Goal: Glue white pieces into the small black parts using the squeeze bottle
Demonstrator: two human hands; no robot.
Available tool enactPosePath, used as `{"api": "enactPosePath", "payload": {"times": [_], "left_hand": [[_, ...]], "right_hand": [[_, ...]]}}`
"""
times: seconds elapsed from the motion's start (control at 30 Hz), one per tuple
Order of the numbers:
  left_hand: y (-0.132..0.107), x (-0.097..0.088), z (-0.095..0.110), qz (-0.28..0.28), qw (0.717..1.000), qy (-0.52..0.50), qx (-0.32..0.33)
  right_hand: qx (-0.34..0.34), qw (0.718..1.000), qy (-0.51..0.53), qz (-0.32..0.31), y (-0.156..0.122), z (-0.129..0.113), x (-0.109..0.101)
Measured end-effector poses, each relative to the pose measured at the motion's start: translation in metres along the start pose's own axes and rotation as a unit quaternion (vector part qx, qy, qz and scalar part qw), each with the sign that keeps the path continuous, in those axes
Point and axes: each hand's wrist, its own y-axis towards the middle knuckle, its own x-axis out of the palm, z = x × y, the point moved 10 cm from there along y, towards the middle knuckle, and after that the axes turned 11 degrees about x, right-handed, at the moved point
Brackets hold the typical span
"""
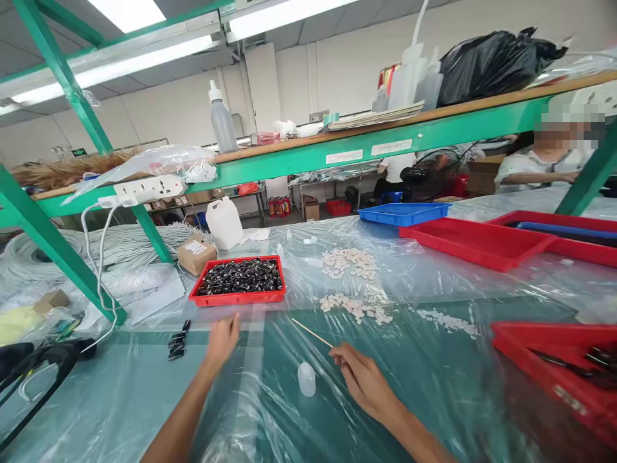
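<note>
My left hand reaches forward over the plastic-covered table, fingers stretched out and blurred, just short of a red tray filled with small black parts. My right hand is closed in a pinch on a thin wooden stick that points up and to the left. A small clear bottle stands on the table between my hands, near the right one. Several small black parts lie loose to the left of my left hand.
Piles of small white parts lie beyond my right hand. Red trays and a blue tray sit at the back right; another red tray is at the right edge. A green shelf frame crosses overhead. A person sits at the far right.
</note>
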Motion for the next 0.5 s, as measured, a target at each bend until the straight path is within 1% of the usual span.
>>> {"api": "enactPosePath", "payload": {"times": [0.07, 0.13, 0.2, 0.23, 0.27, 0.33, 0.4, 0.5], "left_hand": [[-0.050, -0.005, -0.050, -0.006, 0.996, 0.051, -0.071], [-0.093, -0.020, -0.096, -0.003, 0.987, 0.091, -0.131], [-0.123, -0.037, -0.130, 0.003, 0.978, 0.119, -0.173], [-0.131, -0.045, -0.142, 0.005, 0.974, 0.130, -0.186], [-0.134, -0.051, -0.150, 0.007, 0.972, 0.137, -0.192], [-0.129, -0.056, -0.159, 0.008, 0.971, 0.143, -0.189], [-0.117, -0.055, -0.159, 0.006, 0.974, 0.143, -0.174], [-0.101, -0.052, -0.151, 0.005, 0.980, 0.136, -0.147]], "right_hand": [[-0.014, 1.000, -0.014, -0.016, -0.003, -0.007, 0.003], [-0.027, 0.999, -0.021, -0.032, -0.006, -0.014, 0.007], [-0.040, 0.998, -0.023, -0.048, -0.009, -0.022, 0.013], [-0.048, 0.997, -0.024, -0.053, -0.011, -0.025, 0.016], [-0.056, 0.997, -0.024, -0.057, -0.012, -0.029, 0.019], [-0.070, 0.996, -0.023, -0.059, -0.013, -0.036, 0.025], [-0.083, 0.995, -0.020, -0.055, -0.014, -0.044, 0.030], [-0.099, 0.994, -0.008, -0.046, -0.013, -0.052, 0.037]]}}
